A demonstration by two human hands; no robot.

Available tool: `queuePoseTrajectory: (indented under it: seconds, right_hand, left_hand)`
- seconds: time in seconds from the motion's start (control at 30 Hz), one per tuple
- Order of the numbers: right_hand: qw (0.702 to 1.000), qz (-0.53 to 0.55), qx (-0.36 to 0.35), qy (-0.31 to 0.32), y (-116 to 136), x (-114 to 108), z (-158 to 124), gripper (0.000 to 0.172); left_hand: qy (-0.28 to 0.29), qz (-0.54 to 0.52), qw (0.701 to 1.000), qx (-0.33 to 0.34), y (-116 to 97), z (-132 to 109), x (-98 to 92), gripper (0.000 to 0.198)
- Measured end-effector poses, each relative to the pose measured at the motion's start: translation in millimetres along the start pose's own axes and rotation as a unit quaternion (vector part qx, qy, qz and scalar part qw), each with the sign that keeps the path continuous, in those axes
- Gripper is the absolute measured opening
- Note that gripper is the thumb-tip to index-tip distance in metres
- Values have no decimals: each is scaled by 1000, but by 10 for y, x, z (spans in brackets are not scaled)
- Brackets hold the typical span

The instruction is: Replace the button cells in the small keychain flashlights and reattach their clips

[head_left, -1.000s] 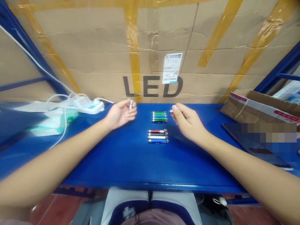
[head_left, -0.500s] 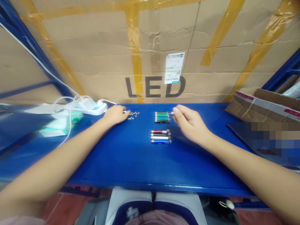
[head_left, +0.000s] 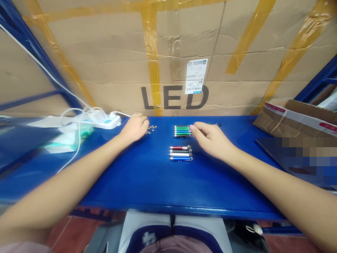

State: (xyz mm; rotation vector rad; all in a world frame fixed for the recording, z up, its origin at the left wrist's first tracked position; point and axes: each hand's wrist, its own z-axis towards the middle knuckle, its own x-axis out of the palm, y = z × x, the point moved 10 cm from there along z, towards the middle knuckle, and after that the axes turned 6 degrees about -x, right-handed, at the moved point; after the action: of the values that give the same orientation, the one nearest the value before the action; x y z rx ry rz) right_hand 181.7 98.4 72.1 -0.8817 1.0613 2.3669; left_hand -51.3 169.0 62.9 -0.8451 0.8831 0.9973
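My left hand (head_left: 135, 127) rests on the blue table beside a scatter of small round metal pieces (head_left: 152, 128), perhaps button cells. Its fingers are curled in, and whatever they hold is hidden. Across from it, my right hand (head_left: 210, 138) has thumb and finger pinched together at the right ends of a row of slim green, blue and black metal penlights (head_left: 181, 131). I cannot make out what sits in that pinch. Nearer to me lies a second group of penlights (head_left: 180, 154) in red, black, silver and blue. A small ring-ended item (head_left: 218, 124) shows behind my right hand.
A white power strip (head_left: 106, 122) with cables and a green-white tissue pack (head_left: 71, 138) lie at the left. An opened cardboard box (head_left: 297, 117) stands at the right, above a dark flat panel (head_left: 273, 158). A large taped carton (head_left: 113, 70) backs the blue table (head_left: 158, 186).
My left hand has shifted slightly right, and the silver piece at its fingertips is no longer visible. My right hand has moved slightly left against the upper row, its small silver piece now hidden.
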Motion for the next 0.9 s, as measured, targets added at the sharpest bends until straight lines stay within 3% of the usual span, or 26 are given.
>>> queuePoseTrajectory:
  seconds: [0.1,0.2,0.3,0.47,0.6,0.9]
  right_hand:
    - [992,-68,62,89,-173,152,-7,39]
    - [971,-120,94,184,-305,310,-51,36]
    - [954,-158,105,233,-379,396,-89,34]
    - [942,-212,109,235,-400,414,-92,38]
    - [933,-247,105,240,-392,419,-99,40]
    - [928,-263,97,246,-373,424,-101,39]
  left_hand:
    - [51,-178,983,-22,-195,-83,133,40]
    - [97,-263,960,-23,-468,-212,277,30]
    - [132,-347,928,1,-733,-328,379,29]
    - [84,-362,928,3,-807,-362,394,22]
    - [97,-357,929,2,-821,-372,434,19]
    - [122,-320,932,115,-1064,-458,334,26]
